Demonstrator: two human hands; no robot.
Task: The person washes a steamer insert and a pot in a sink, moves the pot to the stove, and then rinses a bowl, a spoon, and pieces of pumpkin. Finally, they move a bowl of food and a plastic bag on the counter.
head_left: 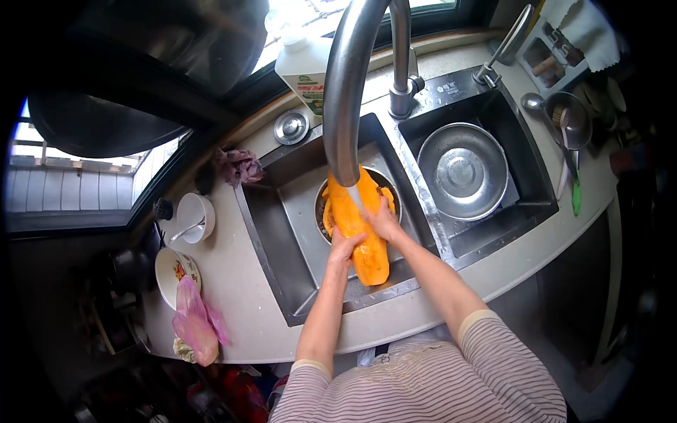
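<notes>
A long orange piece of peeled squash or similar produce [368,247] lies tilted under the running tap [343,141], over a round bowl [321,220] in the left sink basin. My left hand [343,247] grips its left side, thumb across the top. On the right side, my right hand [382,220] holds it, fingers against the surface near the water stream. More orange pieces show in the bowl beneath; the rest of its contents is hidden by the big piece.
The right basin holds a metal bowl [463,171]. On the left counter are a white bowl with a spoon [195,211], a patterned bowl [166,275] and a pink bag [194,324]. A white jug [303,70] stands behind the sink; utensils [576,176] lie right.
</notes>
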